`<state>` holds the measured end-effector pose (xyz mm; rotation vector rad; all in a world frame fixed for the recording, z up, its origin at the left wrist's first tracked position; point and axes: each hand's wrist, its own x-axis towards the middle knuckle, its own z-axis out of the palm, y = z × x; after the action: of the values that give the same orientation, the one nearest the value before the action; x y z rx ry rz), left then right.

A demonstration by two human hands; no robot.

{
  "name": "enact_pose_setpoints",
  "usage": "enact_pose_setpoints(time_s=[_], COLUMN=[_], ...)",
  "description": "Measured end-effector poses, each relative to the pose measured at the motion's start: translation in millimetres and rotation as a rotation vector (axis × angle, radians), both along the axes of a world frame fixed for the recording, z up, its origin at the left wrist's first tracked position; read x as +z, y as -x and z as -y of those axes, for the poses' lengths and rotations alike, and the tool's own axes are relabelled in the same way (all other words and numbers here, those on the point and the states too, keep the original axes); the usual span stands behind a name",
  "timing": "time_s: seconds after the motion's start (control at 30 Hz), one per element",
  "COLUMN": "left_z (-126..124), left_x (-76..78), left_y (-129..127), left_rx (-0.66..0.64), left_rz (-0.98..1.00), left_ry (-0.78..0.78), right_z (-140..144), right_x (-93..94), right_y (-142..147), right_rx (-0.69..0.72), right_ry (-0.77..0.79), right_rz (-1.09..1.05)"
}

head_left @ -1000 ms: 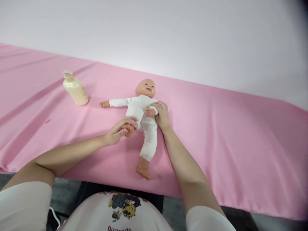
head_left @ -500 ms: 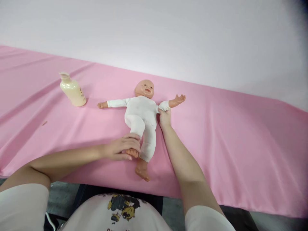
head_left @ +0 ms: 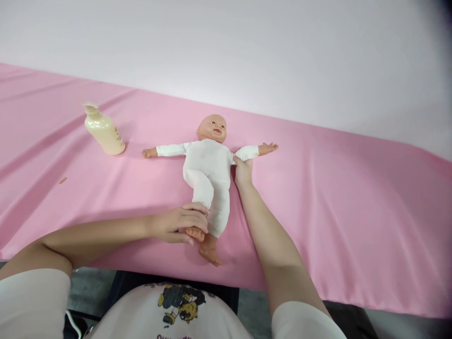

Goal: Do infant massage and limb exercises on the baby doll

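the baby doll [head_left: 209,172] lay on its back on the pink cloth [head_left: 335,202], its bald head pointing away from the person and both arms stretched straight out to the sides. it wore a white one-piece suit that left the hands and feet bare. the left hand [head_left: 180,223] was closed around the doll's foot on that side, fingers curled over the top of the foot and ankle with the thumb under, so the foot showed only as a small bit of toes below the fingers. the doll's other leg lay straight beside it, its bare foot [head_left: 209,253] just beyond the held one and near the cloth's near edge. the right hand [head_left: 243,170] was at the doll's armpit on the opposite side, its fingertips pinching the white sleeve where the arm met the body; the rest of that hand rested against the doll's flank. well off to the doll's left-hand side, past its outstretched arm, a cream-coloured bottle [head_left: 102,130] stood on the cloth, leaning a little, not touching the doll. behind the doll's head the cloth ended against a plain pale wall [head_left: 247,52].
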<state>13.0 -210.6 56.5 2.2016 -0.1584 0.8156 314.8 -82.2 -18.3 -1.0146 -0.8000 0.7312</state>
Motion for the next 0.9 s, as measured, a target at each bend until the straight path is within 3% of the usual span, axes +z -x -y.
enact_pose_setpoints(time_s=[0.2, 0.33, 0.57, 0.67, 0.9], left_z=[-12, -23, -32, -34, -38], left_x=[9.0, 5.3, 2.1, 1.4, -0.7], left_y=[2, 2, -1, -1, -2], left_rx=[0.073, 0.085, 0.071, 0.069, 0.082], left_rz=[0.094, 0.161, 0.154, 0.146, 0.159], left_ry=[0.367, 0.468, 0.506, 0.480, 0.453], right_z=[6, 11, 12, 14, 19], right_x=[5.1, 10.7, 14.4, 16.7, 17.9], right_y=[2, 7, 8, 7, 7], right_rx=[-0.003, 0.022, -0.037, -0.019, -0.027], right_ry=[-0.055, -0.041, -0.225, -0.233, -0.208], right_rz=[0.311, 0.476, 0.925, 1.127, 1.256])
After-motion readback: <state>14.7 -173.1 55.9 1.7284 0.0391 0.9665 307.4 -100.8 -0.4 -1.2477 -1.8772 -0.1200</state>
